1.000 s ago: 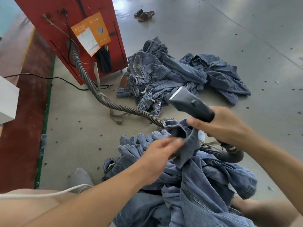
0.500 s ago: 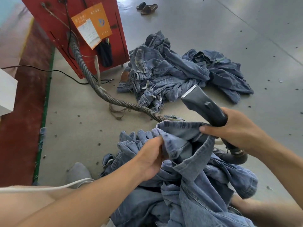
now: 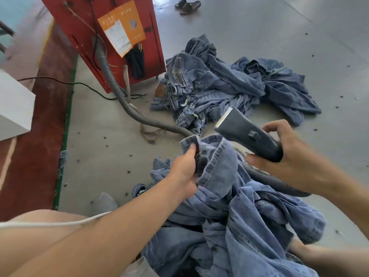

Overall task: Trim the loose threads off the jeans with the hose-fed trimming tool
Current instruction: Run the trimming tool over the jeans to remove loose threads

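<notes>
Blue jeans [image 3: 245, 212] lie bunched over my lap in the lower middle. My left hand [image 3: 184, 170] pinches a hem of them and lifts it up in front of me. My right hand [image 3: 289, 154] grips the handle of the dark grey trimming tool [image 3: 245, 131], whose pale blade edge points up and left, just above and to the right of the raised hem. A ribbed grey hose [image 3: 151, 121] runs from the tool's rear, under the jeans, across the floor to the red machine [image 3: 103, 39].
A second heap of jeans [image 3: 225, 88] lies on the grey floor beyond the tool. The red machine stands at the upper left with black cables [image 3: 65, 82] trailing left. A white box [image 3: 14, 104] sits at the left edge, sandals [image 3: 187, 6] at the far top.
My left hand has shifted its hold to a hem and raised it. My right hand has let go of the cloth, and the tool now sits beside the hem.
</notes>
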`<state>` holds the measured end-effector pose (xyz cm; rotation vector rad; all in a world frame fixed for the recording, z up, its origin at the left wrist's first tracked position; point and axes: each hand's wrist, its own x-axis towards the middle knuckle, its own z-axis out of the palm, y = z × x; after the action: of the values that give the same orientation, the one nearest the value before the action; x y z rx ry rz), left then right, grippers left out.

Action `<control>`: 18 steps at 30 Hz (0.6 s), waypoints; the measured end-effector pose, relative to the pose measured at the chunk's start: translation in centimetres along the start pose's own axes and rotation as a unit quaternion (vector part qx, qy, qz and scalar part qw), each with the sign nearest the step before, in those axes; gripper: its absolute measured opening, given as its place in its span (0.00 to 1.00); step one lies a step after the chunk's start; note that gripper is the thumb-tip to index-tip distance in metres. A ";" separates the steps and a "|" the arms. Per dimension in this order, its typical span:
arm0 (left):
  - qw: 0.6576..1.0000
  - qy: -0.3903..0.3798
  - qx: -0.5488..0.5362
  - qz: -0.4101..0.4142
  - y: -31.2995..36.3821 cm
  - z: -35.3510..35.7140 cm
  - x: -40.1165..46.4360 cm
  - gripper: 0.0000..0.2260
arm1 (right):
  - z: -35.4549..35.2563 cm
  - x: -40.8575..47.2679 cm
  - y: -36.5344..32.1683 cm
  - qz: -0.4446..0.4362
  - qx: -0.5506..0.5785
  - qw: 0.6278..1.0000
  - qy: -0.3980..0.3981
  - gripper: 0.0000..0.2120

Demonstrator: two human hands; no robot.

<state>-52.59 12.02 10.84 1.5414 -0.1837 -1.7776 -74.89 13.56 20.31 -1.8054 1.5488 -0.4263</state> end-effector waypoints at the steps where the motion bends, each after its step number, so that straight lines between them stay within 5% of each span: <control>1: 0.999 -0.028 -0.017 -0.003 0.4 0.2 -0.2 0.17 | -0.1 -0.3 -0.2 -0.026 -0.017 0.999 -0.015 0.27; 8: 0.996 -0.060 -0.059 -0.017 1.2 0.6 -1.5 0.12 | -3.2 -0.7 1.0 -0.103 -0.083 0.989 0.061 0.22; 12: 0.993 -0.072 -0.088 -0.020 1.1 0.8 -2.1 0.15 | -3.8 -0.8 1.1 -0.100 -0.158 0.982 0.034 0.28; 18: 0.981 -0.145 -0.128 -0.017 0.0 1.6 -2.2 0.16 | -0.8 1.4 0.2 -0.069 -0.229 0.971 -0.016 0.21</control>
<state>-54.08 12.81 12.98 1.1079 -0.0662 -1.9643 -75.29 11.98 20.45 -2.2679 1.5964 -0.1017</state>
